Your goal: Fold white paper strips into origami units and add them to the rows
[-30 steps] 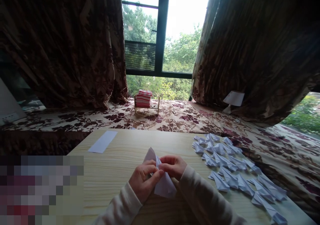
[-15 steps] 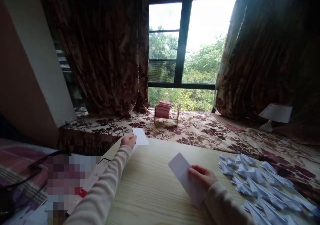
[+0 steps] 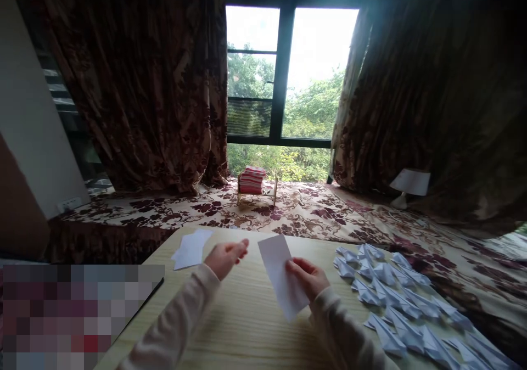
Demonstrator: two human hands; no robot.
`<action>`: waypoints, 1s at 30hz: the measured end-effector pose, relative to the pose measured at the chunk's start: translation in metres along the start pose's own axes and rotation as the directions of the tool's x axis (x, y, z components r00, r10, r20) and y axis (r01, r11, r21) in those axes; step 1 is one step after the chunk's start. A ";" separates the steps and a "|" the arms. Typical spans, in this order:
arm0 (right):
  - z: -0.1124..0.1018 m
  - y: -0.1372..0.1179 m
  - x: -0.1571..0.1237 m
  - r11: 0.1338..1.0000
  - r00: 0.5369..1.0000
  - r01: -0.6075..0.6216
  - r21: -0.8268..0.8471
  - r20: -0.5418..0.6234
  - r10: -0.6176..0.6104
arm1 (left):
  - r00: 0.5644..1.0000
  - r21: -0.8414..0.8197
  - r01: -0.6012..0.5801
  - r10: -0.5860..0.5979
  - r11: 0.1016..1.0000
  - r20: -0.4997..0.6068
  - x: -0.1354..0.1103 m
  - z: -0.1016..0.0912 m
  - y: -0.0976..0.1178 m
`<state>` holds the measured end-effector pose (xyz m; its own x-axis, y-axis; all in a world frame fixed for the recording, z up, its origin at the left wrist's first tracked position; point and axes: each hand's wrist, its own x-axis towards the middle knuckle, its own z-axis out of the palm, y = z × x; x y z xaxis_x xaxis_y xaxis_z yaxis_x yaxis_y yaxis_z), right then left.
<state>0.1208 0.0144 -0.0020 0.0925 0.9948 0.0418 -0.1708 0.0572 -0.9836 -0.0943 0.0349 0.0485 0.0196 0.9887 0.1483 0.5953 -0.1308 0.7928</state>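
My right hand pinches a flat white sheet of paper by its right edge and holds it up over the wooden table. Left of it, above the table, is my left hand, its thumb and fingers drawn together with nothing visible between them. A small gap lies between those fingertips and the sheet. Just beyond the left wrist, a few overlapping white paper sheets rest near the table's far left edge. Many folded white paper pieces with pointed ends lie in loose rows to the right of my right hand.
The light wooden table meets a ledge covered in floral cloth. On the ledge stand a small rack with folded red-and-white cloths and a white lamp. Dark curtains flank the window. The lower left is pixelated.
My left hand has let go of the white paper at the far left and come right, toward the sheet in my right hand. The view has turned slightly right.
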 end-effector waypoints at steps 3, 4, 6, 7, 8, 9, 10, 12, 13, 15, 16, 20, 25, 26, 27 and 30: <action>0.004 0.005 0.001 0.997 0.997 0.020 0.075 -0.074 -0.014 | 0.926 -0.420 0.106 0.064 0.901 0.371 -0.017 0.048 0.014; 0.005 0.008 0.001 0.996 0.997 0.027 0.081 -0.080 -0.020 | 0.912 -0.502 0.135 0.091 0.854 0.400 -0.022 0.058 0.014; 0.005 0.012 -0.001 0.995 0.998 0.040 0.088 -0.046 -0.036 | 0.905 -0.620 0.229 0.071 0.751 0.420 -0.028 0.069 0.011; 0.005 0.014 -0.002 0.995 0.999 0.044 0.095 -0.004 -0.043 | 0.904 -0.648 0.264 0.050 0.714 0.424 -0.029 0.070 0.009; 0.006 0.015 -0.004 0.994 0.998 0.045 0.104 0.049 -0.050 | 0.902 -0.659 0.293 0.029 0.692 0.431 -0.029 0.070 0.007; 0.006 0.015 -0.005 0.993 0.993 0.043 0.112 0.106 -0.055 | 0.895 -0.658 0.314 0.017 0.684 0.445 -0.029 0.069 0.005; 0.006 0.015 -0.007 0.992 0.985 0.041 0.116 0.161 -0.060 | 0.885 -0.651 0.336 0.007 0.680 0.465 -0.029 0.067 0.004; 0.005 0.012 -0.009 0.992 0.968 0.054 0.112 0.239 -0.080 | 0.857 -0.649 0.399 -0.012 0.647 0.515 -0.029 0.064 0.004; 0.005 0.010 -0.009 0.992 0.962 0.071 0.106 0.254 -0.096 | 0.845 -0.658 0.433 -0.022 0.616 0.535 -0.029 0.063 0.005; 0.004 0.006 -0.011 0.986 0.953 0.138 0.094 0.259 -0.158 | 0.832 -0.684 0.483 -0.043 0.547 0.553 -0.030 0.063 0.008; 0.004 0.005 -0.011 0.981 0.946 0.170 0.094 0.261 -0.189 | 0.832 -0.695 0.496 -0.054 0.521 0.552 -0.031 0.064 0.009; 0.005 0.002 -0.013 0.971 0.928 0.214 0.108 0.289 -0.236 | 0.831 -0.709 0.517 -0.082 0.479 0.550 -0.032 0.067 0.012; 0.001 0.000 -0.011 0.963 0.921 0.244 0.112 0.283 -0.266 | 0.773 -0.707 0.602 -0.047 0.372 0.633 -0.029 0.065 0.008; 0.000 0.000 -0.010 0.966 0.921 0.235 0.110 0.293 -0.257 | 0.763 -0.702 0.616 -0.048 0.358 0.645 -0.029 0.064 0.008; -0.001 -0.001 -0.009 0.971 0.920 0.214 0.108 0.312 -0.237 | 0.762 -0.697 0.616 -0.055 0.366 0.645 -0.029 0.064 0.008; -0.002 0.000 -0.009 0.985 0.926 0.127 0.118 0.342 -0.161 | 0.806 -0.699 0.550 -0.071 0.456 0.588 -0.031 0.066 0.009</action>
<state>0.1216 0.0055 -0.0026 -0.2219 0.9407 0.2566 -0.2725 0.1929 -0.9426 -0.0370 0.0084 0.0120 0.4458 0.8489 -0.2841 -0.2793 0.4334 0.8568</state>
